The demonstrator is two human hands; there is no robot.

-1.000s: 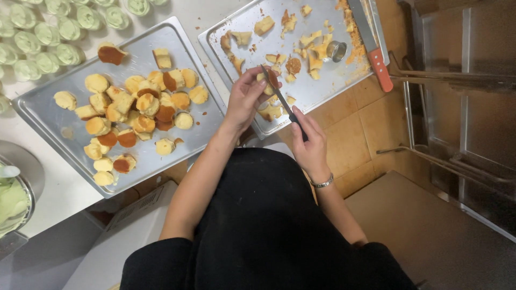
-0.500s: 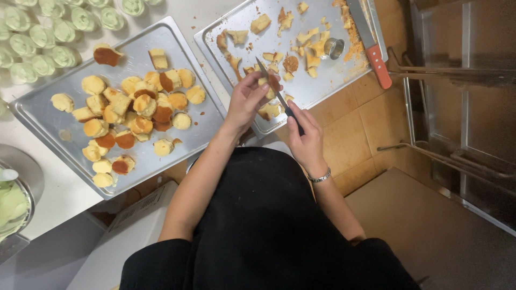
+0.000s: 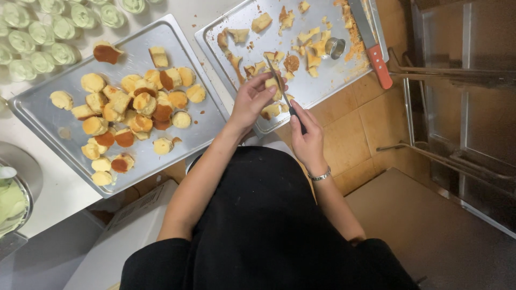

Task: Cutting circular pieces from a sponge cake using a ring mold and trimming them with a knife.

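My right hand (image 3: 307,138) grips the dark handle of a small knife (image 3: 280,88), its blade lying across a piece of yellow cake. My left hand (image 3: 253,98) pinches that cake piece (image 3: 273,92) at the near edge of the right metal tray (image 3: 322,91). Around it on that tray lie several cake scraps (image 3: 279,21) and crumbs. A round metal cutter (image 3: 336,47) stands further back on the same tray.
A left metal tray (image 3: 48,131) holds several round cut cakes (image 3: 134,104), some brown-topped. Green frosted cakes (image 3: 37,32) fill the far left. A red-handled large knife (image 3: 371,43) lies on the right tray's edge. A bowl of green cream (image 3: 11,204) sits near left; metal rack (image 3: 462,107) at right.
Both hands have shifted slightly toward me and left along the tray's near edge, still working the knife on a cake piece.
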